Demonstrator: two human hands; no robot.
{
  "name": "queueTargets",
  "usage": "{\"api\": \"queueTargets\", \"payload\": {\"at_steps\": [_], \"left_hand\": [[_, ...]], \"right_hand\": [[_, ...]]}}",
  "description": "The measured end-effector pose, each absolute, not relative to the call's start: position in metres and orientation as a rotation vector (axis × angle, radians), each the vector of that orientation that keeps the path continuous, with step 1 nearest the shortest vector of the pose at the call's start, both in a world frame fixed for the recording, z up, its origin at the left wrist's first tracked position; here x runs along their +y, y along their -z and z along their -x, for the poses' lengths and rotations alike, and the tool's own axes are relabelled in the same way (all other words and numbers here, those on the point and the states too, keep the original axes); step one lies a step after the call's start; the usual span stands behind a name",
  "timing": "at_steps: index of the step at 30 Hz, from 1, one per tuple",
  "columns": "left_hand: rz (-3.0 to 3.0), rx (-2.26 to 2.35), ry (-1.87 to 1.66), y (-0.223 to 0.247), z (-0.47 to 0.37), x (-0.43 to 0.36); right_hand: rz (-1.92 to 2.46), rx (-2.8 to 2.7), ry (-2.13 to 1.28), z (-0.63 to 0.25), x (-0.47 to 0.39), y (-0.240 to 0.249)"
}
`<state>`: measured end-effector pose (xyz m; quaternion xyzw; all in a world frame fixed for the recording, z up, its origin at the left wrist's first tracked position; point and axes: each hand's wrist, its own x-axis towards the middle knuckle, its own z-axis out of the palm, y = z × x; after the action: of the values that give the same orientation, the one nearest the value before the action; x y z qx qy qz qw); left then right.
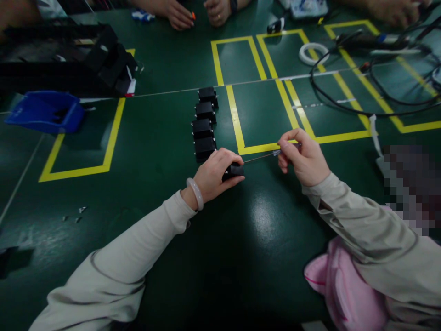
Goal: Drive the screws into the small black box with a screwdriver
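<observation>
Place is looking like an assembly workshop. Yellow tape (pixel 115 133) is marking rectangular zones on a green worktop (pixel 155 138); four matching black blocks (pixel 206 146) are standing in a row; a blue open bin (pixel 67 120) is sitting leftward; a co-worker's hands (pixel 179 16) are resting at the far side.

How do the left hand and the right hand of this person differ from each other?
The left hand grips a black block, while the right hand pinches a thin rod. A pale bracelet shows at the left hand's wrist; none shows at the right hand's. Both come out of pale long sleeves above the green table.
</observation>
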<state>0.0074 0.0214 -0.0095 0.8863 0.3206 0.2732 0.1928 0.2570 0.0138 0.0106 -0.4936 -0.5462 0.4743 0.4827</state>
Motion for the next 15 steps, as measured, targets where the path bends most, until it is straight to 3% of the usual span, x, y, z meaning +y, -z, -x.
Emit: {"api": "queueTargets", "payload": {"at_steps": [15], "left_hand": [[-2.501, 0.881, -0.789, 0.0094, -0.0075, 0.0214]], "right_hand": [[1.192, -1.313, -1.152, -0.2584, 0.0156, -0.0077]]}}
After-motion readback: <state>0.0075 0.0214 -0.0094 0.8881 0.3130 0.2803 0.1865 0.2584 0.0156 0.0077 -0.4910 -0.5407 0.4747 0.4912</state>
